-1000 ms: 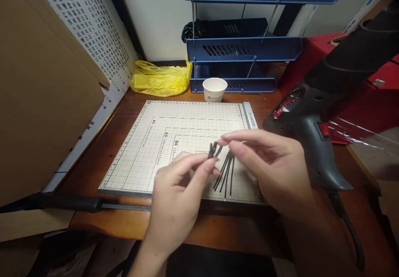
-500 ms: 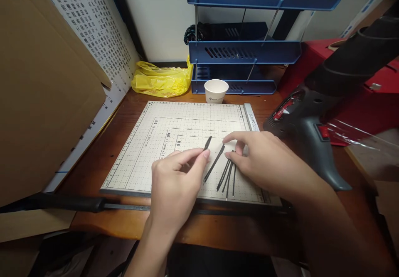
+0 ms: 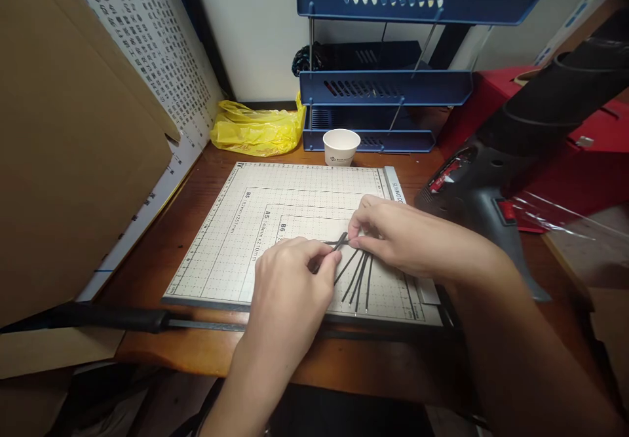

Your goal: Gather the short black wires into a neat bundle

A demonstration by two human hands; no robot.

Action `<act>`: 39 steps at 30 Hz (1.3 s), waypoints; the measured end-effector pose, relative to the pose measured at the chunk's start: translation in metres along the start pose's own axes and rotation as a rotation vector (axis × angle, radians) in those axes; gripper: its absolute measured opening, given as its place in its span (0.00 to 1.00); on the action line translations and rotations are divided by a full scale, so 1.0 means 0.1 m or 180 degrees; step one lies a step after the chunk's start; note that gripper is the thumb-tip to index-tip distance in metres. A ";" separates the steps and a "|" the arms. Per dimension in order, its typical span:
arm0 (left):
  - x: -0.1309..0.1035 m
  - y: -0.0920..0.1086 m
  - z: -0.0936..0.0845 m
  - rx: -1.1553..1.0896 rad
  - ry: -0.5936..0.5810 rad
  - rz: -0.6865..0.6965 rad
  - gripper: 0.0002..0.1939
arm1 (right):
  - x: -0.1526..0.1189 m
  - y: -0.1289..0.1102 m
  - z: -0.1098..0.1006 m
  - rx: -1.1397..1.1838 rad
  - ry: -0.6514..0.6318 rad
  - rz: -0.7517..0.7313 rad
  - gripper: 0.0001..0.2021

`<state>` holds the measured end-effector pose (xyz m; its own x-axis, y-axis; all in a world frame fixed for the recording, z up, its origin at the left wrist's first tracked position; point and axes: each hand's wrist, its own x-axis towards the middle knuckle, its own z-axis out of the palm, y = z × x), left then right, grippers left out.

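My left hand (image 3: 299,280) is closed in a pinch on short black wires (image 3: 340,241), whose ends stick out past the thumb and forefinger. Close beside it, my right hand (image 3: 383,230) pinches the end of another thin black wire (image 3: 345,242) that crosses the left hand's wires. Below the right fingers, several loose black wires (image 3: 362,280) fan out with pale, shiny tips toward me. All of this happens over the gridded board of a paper trimmer (image 3: 221,240).
The trimmer's black handle (image 3: 122,319) lies along the front left edge. Behind the board stand a white paper cup (image 3: 341,147), a yellow plastic bag (image 3: 258,128) and a blue tiered tray rack (image 3: 388,88). A black-grey power tool (image 3: 491,194) and red box (image 3: 545,162) are right; cardboard (image 3: 73,129) stands left.
My right hand has closed its fingers on a black wire and brought it against the left hand's wires. The left hand has shifted slightly right and lower.
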<state>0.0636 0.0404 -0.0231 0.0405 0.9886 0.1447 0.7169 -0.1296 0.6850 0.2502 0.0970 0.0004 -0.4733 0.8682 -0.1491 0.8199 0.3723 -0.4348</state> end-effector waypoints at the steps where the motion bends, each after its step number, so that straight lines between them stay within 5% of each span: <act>1: 0.00 -0.02 -0.02 -0.0092 0.0079 0.0044 0.04 | -0.02 -0.01 -0.01 -0.0011 -0.0004 -0.0025 0.08; 6: 0.03 -0.05 -0.15 -0.0281 0.0522 0.0638 0.03 | -0.14 -0.10 -0.06 0.0083 0.0187 -0.0034 0.07; 11: 0.05 -0.02 -0.15 0.0031 0.0178 0.0813 0.05 | -0.21 -0.16 -0.10 0.0270 0.0251 -0.0216 0.07; 21: 0.02 0.03 -0.05 -0.0964 -0.0550 0.0072 0.10 | -0.25 -0.14 -0.07 0.1077 0.1020 -0.0150 0.04; 25: 0.00 0.05 0.00 -0.1382 -0.0548 -0.0198 0.10 | -0.23 -0.19 -0.04 0.1724 0.1200 0.0095 0.04; 31: -0.01 0.05 0.00 -0.2191 -0.0566 -0.0445 0.09 | -0.19 -0.31 0.01 0.2874 0.1080 0.0314 0.08; 39: -0.02 -0.01 -0.03 -0.2359 -0.0598 -0.0417 0.09 | -0.18 -0.32 0.06 0.3042 0.0708 0.0375 0.03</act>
<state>0.0604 0.0381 -0.0222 0.1523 0.9871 -0.0485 0.0737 0.0376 0.9966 0.2303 0.0672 0.0117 -0.2537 0.9610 -0.1098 0.2066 -0.0570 -0.9768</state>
